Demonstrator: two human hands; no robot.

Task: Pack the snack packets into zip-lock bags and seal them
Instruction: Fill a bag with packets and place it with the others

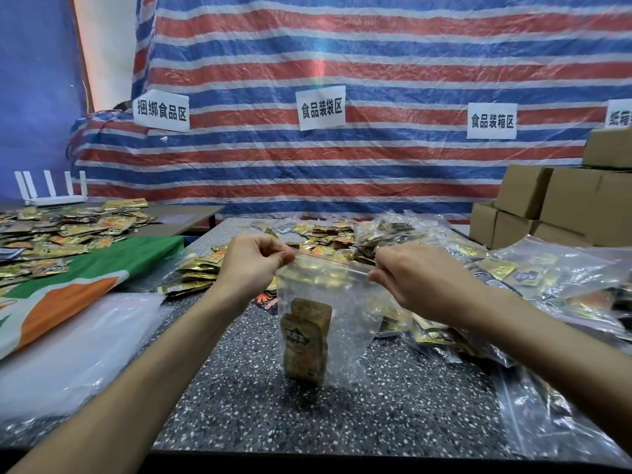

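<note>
— Surface?
— Speckled table [239, 415]; striped tarpaulin [393, 56] behind, with a sign [321, 108] reading 食品装袋区.
— Container?
— Clear zip-lock bag [352, 302] held upright mid-table, gold snack packets [304, 340] in its lower left.
— Grip?
— Left hand [253, 265] and right hand [413, 278] pinch opposite ends of the top edge.
— Surroundings?
— Loose packets [325, 234] beyond; cardboard boxes [547, 203] to the right.

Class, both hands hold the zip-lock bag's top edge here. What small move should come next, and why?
Probably pinch along the red zip strip from one end to press it shut. The left hand and right hand each pinch one end of it, the zip-lock bag hangs upright, and snack packets already sit at its bottom.
</note>
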